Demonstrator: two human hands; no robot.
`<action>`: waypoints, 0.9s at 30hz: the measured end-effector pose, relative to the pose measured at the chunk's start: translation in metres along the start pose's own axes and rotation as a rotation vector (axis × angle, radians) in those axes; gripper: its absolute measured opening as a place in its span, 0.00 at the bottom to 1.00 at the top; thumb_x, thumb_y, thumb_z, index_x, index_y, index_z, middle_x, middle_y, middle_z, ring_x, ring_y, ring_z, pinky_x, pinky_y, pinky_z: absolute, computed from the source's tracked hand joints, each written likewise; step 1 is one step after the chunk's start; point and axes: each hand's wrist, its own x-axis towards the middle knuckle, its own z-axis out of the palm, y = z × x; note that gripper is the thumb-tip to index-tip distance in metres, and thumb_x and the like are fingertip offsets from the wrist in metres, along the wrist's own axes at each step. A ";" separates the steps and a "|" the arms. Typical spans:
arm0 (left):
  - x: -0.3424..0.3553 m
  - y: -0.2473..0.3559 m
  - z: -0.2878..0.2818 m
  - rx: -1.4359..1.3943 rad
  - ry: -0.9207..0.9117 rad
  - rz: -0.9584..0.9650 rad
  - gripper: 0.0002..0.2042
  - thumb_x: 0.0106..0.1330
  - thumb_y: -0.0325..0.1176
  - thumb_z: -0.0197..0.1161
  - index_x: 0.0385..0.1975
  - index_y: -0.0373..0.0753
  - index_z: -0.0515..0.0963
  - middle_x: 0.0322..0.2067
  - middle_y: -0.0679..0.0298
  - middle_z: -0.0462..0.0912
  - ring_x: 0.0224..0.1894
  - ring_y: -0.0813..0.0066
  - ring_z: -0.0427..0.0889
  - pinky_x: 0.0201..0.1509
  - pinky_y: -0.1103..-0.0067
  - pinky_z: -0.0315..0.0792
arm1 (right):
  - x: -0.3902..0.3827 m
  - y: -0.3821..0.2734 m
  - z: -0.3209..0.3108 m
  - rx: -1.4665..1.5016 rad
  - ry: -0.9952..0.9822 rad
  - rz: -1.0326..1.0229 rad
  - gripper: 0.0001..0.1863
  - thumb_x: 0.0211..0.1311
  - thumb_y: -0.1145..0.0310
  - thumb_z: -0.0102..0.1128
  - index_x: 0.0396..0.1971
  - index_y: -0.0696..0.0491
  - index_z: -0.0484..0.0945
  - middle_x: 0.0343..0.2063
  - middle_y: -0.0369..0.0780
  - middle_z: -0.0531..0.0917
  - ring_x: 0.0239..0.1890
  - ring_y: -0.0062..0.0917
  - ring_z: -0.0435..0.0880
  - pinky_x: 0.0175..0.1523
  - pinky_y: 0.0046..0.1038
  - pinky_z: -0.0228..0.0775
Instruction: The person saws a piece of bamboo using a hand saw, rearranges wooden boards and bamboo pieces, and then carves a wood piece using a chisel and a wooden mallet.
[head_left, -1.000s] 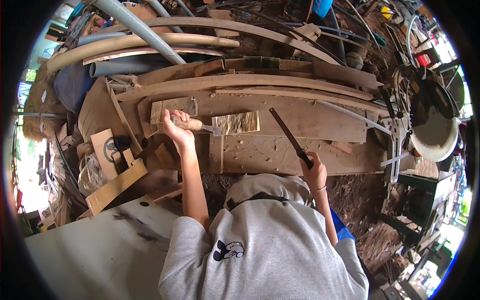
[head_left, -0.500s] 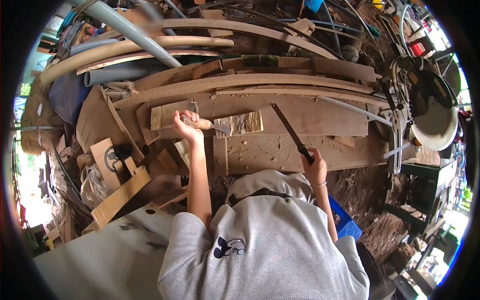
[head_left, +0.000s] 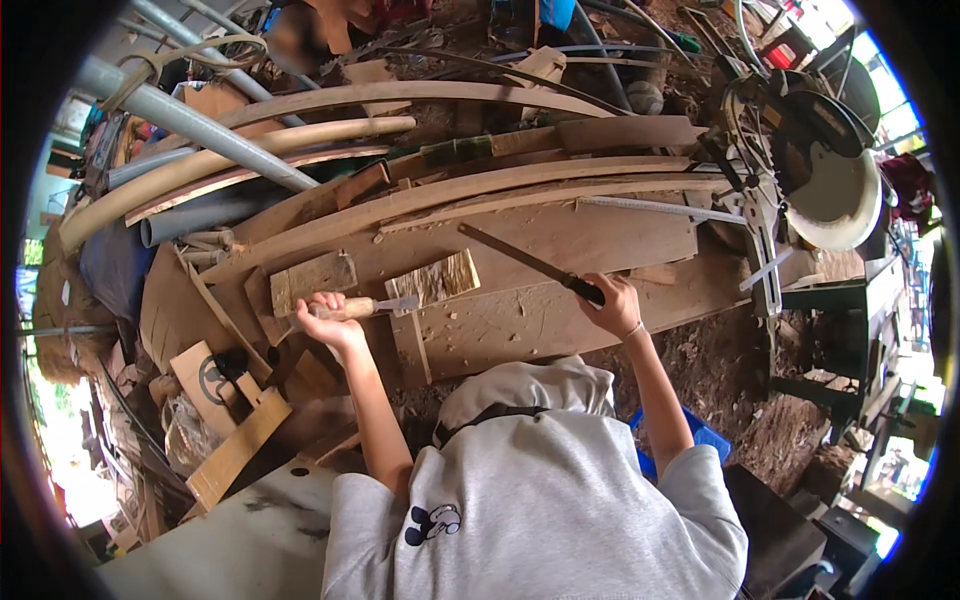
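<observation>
My left hand (head_left: pixel 334 318) is wrapped around the wooden handle of a chisel (head_left: pixel 398 304), whose short metal blade points right. The blade overlaps the lower left corner of a rough-faced wood block (head_left: pixel 436 280); whether they touch I cannot tell. Just beyond this hand lies a second, plainer wood block (head_left: pixel 312 278). My right hand (head_left: pixel 614 308) grips the black handle of a file (head_left: pixel 515 252), a long, narrow, dark tool slanting up and left. Its tip hangs over the workbench (head_left: pixel 560 315), apart from the rough block.
Long curved wood strips (head_left: pixel 480 185) lie across the bench's far side. Grey pipes (head_left: pixel 200 125) cross at the upper left. A circular saw machine (head_left: pixel 830 200) stands at the right, a blue crate (head_left: pixel 705 437) by my right arm. Shavings dot the bench.
The whole view has shifted, so the bench appears farther left. The file has swung to a flatter slant, its tip nearer the rough block. The chisel has dropped toward the block's near corner.
</observation>
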 end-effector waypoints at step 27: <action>-0.102 0.008 -0.018 0.009 0.336 0.309 0.14 0.58 0.43 0.46 0.16 0.41 0.63 0.14 0.69 0.62 0.14 0.79 0.59 0.21 0.80 0.56 | 0.044 0.170 0.008 -0.410 -0.326 0.026 0.35 0.43 0.63 0.60 0.53 0.54 0.57 0.51 0.46 0.62 0.52 0.42 0.60 0.56 0.39 0.52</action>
